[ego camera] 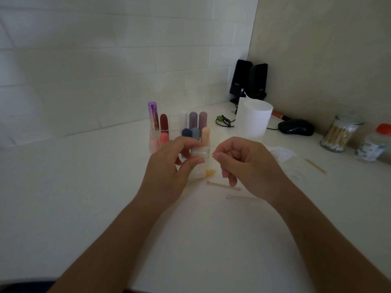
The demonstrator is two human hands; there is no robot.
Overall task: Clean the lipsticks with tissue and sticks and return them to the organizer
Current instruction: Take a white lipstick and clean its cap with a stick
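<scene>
Left hand [169,166] grips pale lipstick cap [200,154] sideways, opening toward right hand [243,163], which pinches a stick [212,155], likely to swab inside.

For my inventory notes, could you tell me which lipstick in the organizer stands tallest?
The clear purple lipstick at the back left of the organizer. It rises well above the dark red one beside it and all the rest.
</scene>
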